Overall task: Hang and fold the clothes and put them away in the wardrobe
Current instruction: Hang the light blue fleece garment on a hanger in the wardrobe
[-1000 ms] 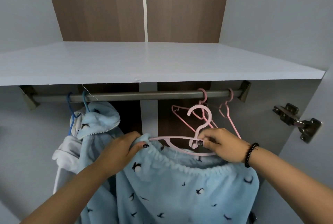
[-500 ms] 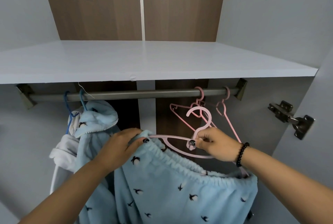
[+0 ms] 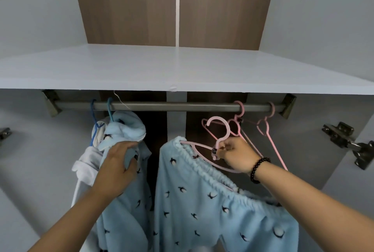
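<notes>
My right hand (image 3: 235, 155) pinches a pink hanger (image 3: 217, 130) carrying blue trousers (image 3: 212, 201) below the rail (image 3: 172, 106). My left hand (image 3: 117, 167) presses flat, fingers loose, on a hung blue top (image 3: 125, 128). Spare hangers (image 3: 265, 128) crowd the right.

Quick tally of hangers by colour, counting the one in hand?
Pink hangers: 3, one held below the rod, two hooked on it
Blue hangers: 2, both on the rod
Total: 5
</notes>
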Demonstrator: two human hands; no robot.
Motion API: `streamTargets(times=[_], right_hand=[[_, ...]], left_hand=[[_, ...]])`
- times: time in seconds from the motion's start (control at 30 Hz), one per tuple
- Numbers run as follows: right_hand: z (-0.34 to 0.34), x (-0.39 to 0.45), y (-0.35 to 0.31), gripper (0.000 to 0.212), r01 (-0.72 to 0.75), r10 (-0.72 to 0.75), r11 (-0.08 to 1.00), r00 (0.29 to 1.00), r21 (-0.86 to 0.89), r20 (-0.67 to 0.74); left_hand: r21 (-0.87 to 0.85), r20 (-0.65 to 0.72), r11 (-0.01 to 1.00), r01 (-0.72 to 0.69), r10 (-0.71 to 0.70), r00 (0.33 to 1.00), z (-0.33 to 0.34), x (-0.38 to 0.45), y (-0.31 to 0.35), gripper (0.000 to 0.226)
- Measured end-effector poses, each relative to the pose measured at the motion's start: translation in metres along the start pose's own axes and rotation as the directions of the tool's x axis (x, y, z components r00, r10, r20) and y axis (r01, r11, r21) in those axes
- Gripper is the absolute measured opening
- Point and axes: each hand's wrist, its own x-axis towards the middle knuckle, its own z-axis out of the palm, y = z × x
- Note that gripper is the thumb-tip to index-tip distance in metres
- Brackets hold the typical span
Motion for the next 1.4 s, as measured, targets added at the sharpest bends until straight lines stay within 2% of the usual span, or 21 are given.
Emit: streamTargets(times=[0.1, 0.2, 0.3, 0.43, 0.6, 0.7, 0.83, 0.93, 1.03, 1.13, 1.23, 1.3, 1.4], right_hand=[[0.02, 0.01, -0.022, 0.025, -0.062, 0.059, 0.99, 0.998, 0.129, 0.03], [0.037, 0.022, -0.047, 0.026, -0.136, 0.12, 0.95, 0.99, 0.282, 0.075], [0.054, 0.035, -0.071, 0.027, -0.202, 0.184, 0.879, 0.979, 0.431, 0.084], [0.076, 0.055, -0.1, 0.026, -0.239, 0.246, 0.791, 0.967, 0.563, 0.065], [0.105, 0.083, -0.13, 0.031, -0.342, 0.333, 0.662, 0.931, 0.667, 0.147], [0.127, 0.099, -0.137, 0.029, -0.344, 0.349, 0.604, 0.925, 0.719, 0.15], [0.154, 0.106, -0.142, 0.029, -0.364, 0.374, 0.581, 0.914, 0.728, 0.159], [0.168, 0.103, -0.148, 0.032, -0.392, 0.408, 0.571, 0.898, 0.721, 0.166], [0.18, 0.102, -0.154, 0.026, -0.37, 0.408, 0.579, 0.903, 0.727, 0.135], [0.191, 0.107, -0.16, 0.024, -0.375, 0.421, 0.572, 0.897, 0.73, 0.132], [0.201, 0.112, -0.168, 0.026, -0.391, 0.439, 0.552, 0.887, 0.737, 0.142], [0.208, 0.115, -0.174, 0.03, -0.386, 0.446, 0.555, 0.886, 0.737, 0.128], [0.216, 0.116, -0.182, 0.032, -0.391, 0.449, 0.544, 0.883, 0.742, 0.137]], left_hand=[[0.133, -0.115, 0.991, -0.034, 0.049, 0.992, -0.012, -0.003, 0.0, 0.038], [0.237, -0.163, 0.969, 0.063, -0.024, 0.986, -0.021, -0.006, -0.005, 0.046], [0.194, -0.099, 0.953, 0.231, -0.216, 0.971, -0.026, -0.013, -0.014, 0.064], [0.083, 0.028, 0.909, 0.407, -0.411, 0.911, -0.033, -0.026, -0.019, 0.067], [0.107, 0.031, 0.905, 0.412, -0.417, 0.908, -0.04, -0.03, -0.025, 0.062], [0.147, 0.066, 0.888, 0.436, -0.449, 0.891, -0.044, -0.031, -0.03, 0.052], [0.244, 0.108, 0.832, 0.498, -0.534, 0.839, -0.049, -0.028, -0.034, 0.037], [0.204, 0.085, 0.848, 0.489, -0.513, 0.854, -0.051, -0.025, -0.035, 0.039], [0.41, 0.078, 0.825, 0.389, -0.457, 0.886, -0.056, -0.019, -0.036, 0.039], [0.575, 0.118, 0.767, 0.286, -0.424, 0.898, -0.063, -0.016, -0.037, 0.026], [0.604, 0.016, 0.749, 0.272, -0.353, 0.936, -0.073, -0.012, -0.046, 0.016], [0.601, 0.07, 0.744, 0.291, -0.411, 0.909, -0.075, -0.014, -0.046, 0.02], [0.545, 0.063, 0.773, 0.325, -0.424, 0.903, -0.077, -0.018, -0.05, 0.023]])
